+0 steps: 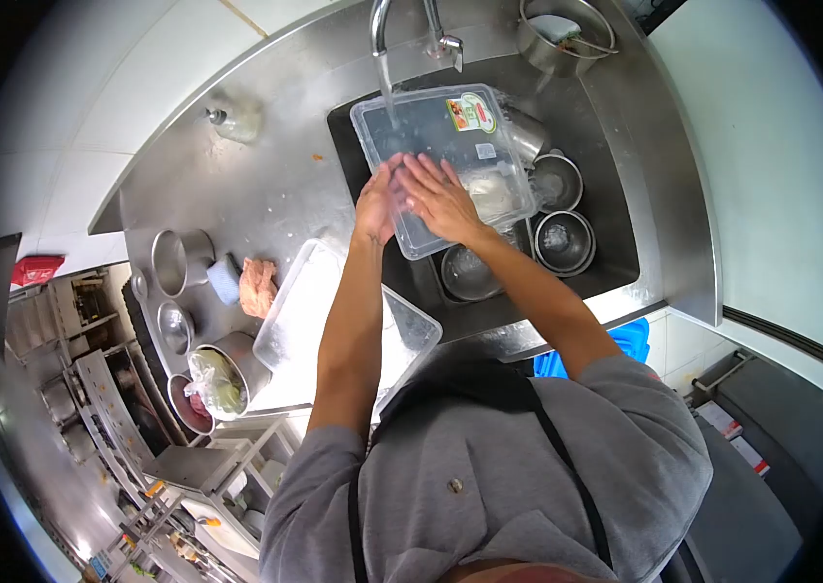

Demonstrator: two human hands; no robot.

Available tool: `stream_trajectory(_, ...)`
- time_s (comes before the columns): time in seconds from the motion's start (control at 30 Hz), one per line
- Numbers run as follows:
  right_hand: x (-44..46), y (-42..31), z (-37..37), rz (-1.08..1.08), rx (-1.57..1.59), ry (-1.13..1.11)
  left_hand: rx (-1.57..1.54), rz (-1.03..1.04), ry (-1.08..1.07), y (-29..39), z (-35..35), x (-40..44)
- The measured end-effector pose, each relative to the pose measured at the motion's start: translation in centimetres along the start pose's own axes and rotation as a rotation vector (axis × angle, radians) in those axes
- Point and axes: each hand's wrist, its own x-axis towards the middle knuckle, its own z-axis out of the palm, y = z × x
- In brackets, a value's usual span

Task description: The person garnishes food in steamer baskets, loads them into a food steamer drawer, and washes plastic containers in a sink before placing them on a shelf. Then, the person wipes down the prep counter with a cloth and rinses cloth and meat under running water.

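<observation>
A clear rectangular plastic lid (421,126) with a green, white and red label lies tilted over the sink, wet under the running tap. At its left edge, my left hand (377,206) grips the rim; its fingers are partly hidden. My right hand (442,202) rests on the lid's face with its fingers stretched out, close beside the left. Water from the faucet (379,39) falls on the lid's upper left part. Below my left forearm, a large clear plastic container (309,321) stands on the counter.
Metal bowls (565,243) and a metal pot (528,136) sit in the sink (620,223). A strainer pot (567,39) stands at the back right corner. Left on the counter are a soap bottle (236,122), a blue sponge (224,280), a brownish crumpled cloth (257,288) and metal pots (181,262).
</observation>
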Motion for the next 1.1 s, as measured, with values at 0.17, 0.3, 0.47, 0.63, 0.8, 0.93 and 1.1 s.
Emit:
stream_trajectory(0.17,2.6,6.0,3.0,0.451,0.031,0.138,0.062,-0.020,-0.065,1.2,0.6,-1.7)
stream_trajectory(0.3,3.4,10.4,-1.9,1.047,-0.133,0.103,0.096,0.002,-0.009,1.3,-0.6,-2.0)
stream_trajectory(0.47,0.6,15.8,-4.0,1.050,0.141,0.167,-0.077,0.024,0.125,-0.7,-1.8,0.2)
stream_trajectory(0.63,0.7,13.6,-9.2,1.018,0.081,0.310,-0.163,0.074,-0.165,1.0,1.2,1.6)
stream_trajectory(0.8,0.8,13.0,-11.2,1.054,-0.003,0.401,-0.062,-0.462,-0.338,2.8,0.6,3.9)
stream_trajectory(0.93,0.1,13.1,-10.4,1.082,0.070,0.387,-0.036,-0.366,-0.297,2.6,0.9,4.1)
stream_trajectory(1.1,0.2,12.9,-9.7,1.070,0.026,0.378,0.065,-0.145,-0.182,1.3,-1.8,5.2)
